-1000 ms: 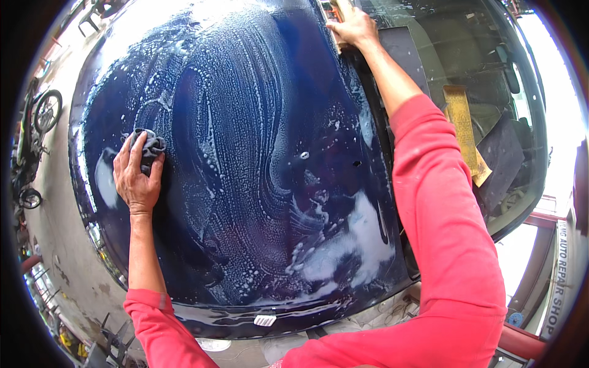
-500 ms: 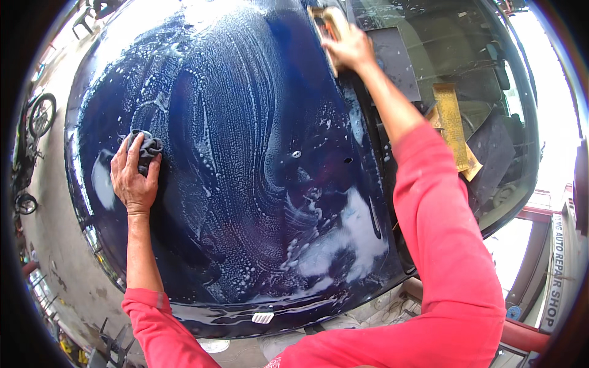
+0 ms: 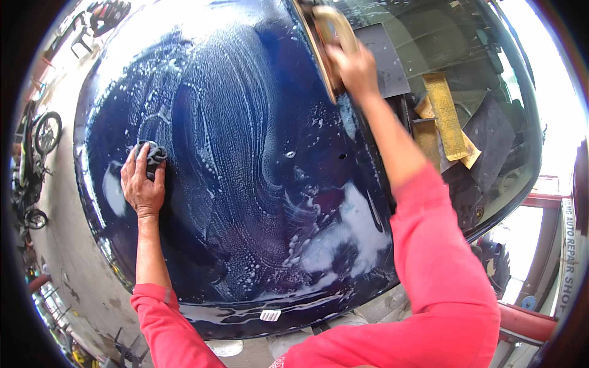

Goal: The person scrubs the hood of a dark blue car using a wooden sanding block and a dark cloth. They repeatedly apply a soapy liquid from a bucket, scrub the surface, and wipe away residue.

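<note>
Beneath both my hands lies a dark blue car hood (image 3: 184, 227), wet and streaked with white suds. My left hand (image 3: 143, 189) presses a crumpled dark grey rag (image 3: 153, 162) onto the hood's left part, fingers bent over it. At the far edge of the hood, beside the windshield, my right hand (image 3: 359, 69) grips a long, narrow hand sanding board (image 3: 338, 29) by its pale handle. The board's long side lies along the hood's rear edge; its underside is hidden, and motion blurs it a little.
On the windshield (image 3: 405, 46) rest yellowish sandpaper strips (image 3: 445, 116) and dark grey sheets (image 3: 491, 144). A small white ribbed piece (image 3: 270, 315) sits on the hood's near edge. Bare pale patches (image 3: 350, 236) show in the paint. A motorcycle (image 3: 43, 141) stands on the concrete floor at left.
My right hand and the sanding board have moved slightly toward me along the hood's rear edge. My left hand keeps its place on the rag; the whole view has turned a little.
</note>
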Tool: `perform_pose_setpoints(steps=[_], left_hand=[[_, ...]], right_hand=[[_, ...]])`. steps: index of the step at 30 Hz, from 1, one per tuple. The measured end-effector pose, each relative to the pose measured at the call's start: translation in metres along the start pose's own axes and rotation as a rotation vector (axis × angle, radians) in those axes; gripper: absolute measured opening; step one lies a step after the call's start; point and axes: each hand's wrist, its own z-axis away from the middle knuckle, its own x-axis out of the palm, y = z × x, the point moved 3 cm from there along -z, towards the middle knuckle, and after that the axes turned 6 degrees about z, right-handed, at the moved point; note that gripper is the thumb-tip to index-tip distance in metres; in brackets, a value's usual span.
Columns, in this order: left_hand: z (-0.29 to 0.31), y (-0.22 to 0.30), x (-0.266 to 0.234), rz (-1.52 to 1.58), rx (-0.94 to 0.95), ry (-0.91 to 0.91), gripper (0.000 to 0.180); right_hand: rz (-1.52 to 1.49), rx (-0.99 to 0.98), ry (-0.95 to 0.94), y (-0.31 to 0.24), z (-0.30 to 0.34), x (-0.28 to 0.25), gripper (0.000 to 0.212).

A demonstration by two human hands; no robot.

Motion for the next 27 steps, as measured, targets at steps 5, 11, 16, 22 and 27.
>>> perform_pose_setpoints(steps=[5,11,16,22,27], left_hand=[[-0.022,-0.032,0.016,-0.05,-0.063,-0.014,0.055],[-0.077,-0.004,0.032,-0.359,-0.493,-0.112,0.06],[-0.064,0.214,0.036,0.312,0.347,-0.173,0.037],[-0.124,0.378,0.104,0.581,0.927,-0.259,0.04],[-0.284,0.34,0.207,0.434,0.359,-0.198,0.041]], right_hand=[[-0.842,0.582,-0.289,-0.053,0.181,-0.111,0.039],[-0.656,0.445,-0.387,-0.048,0.231,-0.119,0.064],[-0.665,0.335,-0.337,-0.041,0.233,-0.117,0.063],[-0.713,0.35,-0.218,-0.037,0.236,-0.115,0.052],[-0.695,0.364,-0.211,-0.035,0.236,-0.113,0.049]])
